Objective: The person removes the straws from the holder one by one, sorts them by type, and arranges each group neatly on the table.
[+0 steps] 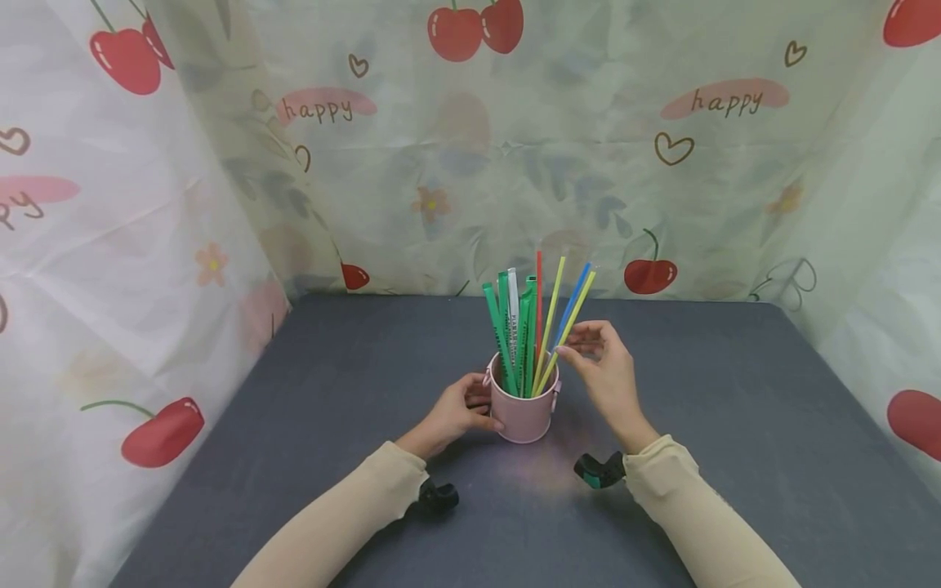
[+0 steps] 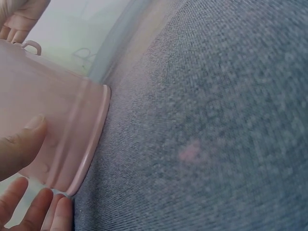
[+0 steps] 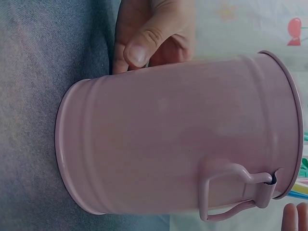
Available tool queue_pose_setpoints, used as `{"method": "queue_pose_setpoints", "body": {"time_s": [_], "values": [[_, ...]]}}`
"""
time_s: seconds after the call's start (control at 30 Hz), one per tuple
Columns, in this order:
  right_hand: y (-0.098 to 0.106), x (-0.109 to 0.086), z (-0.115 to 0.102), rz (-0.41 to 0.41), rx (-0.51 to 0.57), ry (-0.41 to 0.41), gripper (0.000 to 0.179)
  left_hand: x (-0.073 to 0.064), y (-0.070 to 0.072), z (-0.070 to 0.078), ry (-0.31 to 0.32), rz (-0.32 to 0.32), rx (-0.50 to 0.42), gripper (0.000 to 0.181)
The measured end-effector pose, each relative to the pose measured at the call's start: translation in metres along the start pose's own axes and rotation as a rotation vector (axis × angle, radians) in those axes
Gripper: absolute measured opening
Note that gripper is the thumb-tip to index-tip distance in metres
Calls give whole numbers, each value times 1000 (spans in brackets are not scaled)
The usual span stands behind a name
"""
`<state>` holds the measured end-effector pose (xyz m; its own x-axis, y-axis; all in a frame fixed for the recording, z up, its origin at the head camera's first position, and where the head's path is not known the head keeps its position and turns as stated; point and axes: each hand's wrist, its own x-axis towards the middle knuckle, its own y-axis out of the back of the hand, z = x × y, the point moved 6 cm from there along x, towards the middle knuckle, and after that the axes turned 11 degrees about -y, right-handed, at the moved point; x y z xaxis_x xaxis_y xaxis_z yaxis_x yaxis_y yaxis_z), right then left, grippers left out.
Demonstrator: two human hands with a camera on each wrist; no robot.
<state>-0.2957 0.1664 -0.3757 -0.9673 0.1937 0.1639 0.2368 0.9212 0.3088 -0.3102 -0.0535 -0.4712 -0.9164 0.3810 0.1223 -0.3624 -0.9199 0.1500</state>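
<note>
A pink metal bucket (image 1: pixel 520 416) with small side handles stands upright on the dark table. Several green-wrapped sticks (image 1: pixel 494 327) and a white-wrapped one (image 1: pixel 513 314) lean inside it, beside a red straw (image 1: pixel 539 302), a blue straw (image 1: pixel 577 296) and two yellow straws (image 1: pixel 552 310). My left hand (image 1: pixel 459 412) holds the bucket's left side, thumb (image 2: pixel 24 147) on the front wall and fingers round the back. At the right of the rim, my right hand (image 1: pixel 604 371) pinches the rightmost yellow straw between thumb and fingers, close to the blue one.
Under the bucket spreads a dark grey tabletop (image 1: pixel 353 351). Cherry-patterned curtains (image 1: pixel 470 163) rise behind it and along both sides. Black wrist devices (image 1: pixel 599 471) hang below both sleeves, near the table surface.
</note>
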Motion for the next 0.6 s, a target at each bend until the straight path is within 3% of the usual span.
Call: {"method": "queue_pose_setpoints", "body": {"time_s": [0.6], "values": [[-3, 0, -3, 13, 23, 8, 37, 0, -3, -2, 1, -16, 24, 69]]}}
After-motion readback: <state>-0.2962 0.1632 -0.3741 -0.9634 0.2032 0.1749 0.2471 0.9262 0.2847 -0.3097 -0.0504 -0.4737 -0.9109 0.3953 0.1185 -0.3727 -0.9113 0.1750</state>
